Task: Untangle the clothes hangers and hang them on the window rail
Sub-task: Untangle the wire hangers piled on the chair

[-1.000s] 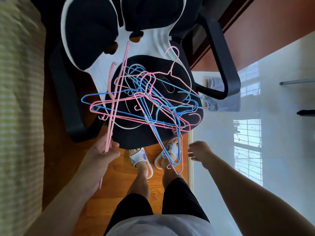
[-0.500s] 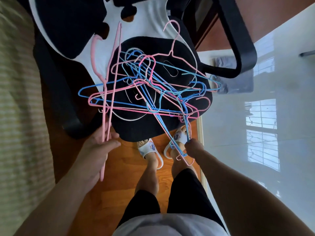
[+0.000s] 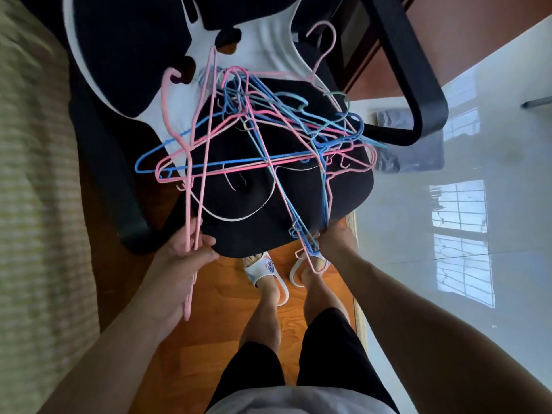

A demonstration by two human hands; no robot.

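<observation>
A tangle of several thin pink and blue wire hangers [image 3: 268, 138] lies over the black seat of an office chair [image 3: 239, 201]. My left hand [image 3: 185, 252] grips the long straight bars of a pink hanger [image 3: 206, 121] that reaches up to the chair back. At the seat's front right, my right hand [image 3: 336, 240] holds the near corner of a few blue and pink hangers [image 3: 301, 231] from the tangle. No window rail shows in this view.
The chair's black armrests [image 3: 418, 85] flank the seat, with its white-edged backrest [image 3: 125, 55] behind. My feet in white slippers [image 3: 263, 270] stand on the wooden floor below the seat. A glossy white tiled floor [image 3: 478, 249] lies to the right; striped bedding [image 3: 33, 204] is at the left.
My right hand moved in from the side and took hold of the hangers' near corner. The tangle has been pulled and stretched toward me. My left hand kept its grip on the pink hanger.
</observation>
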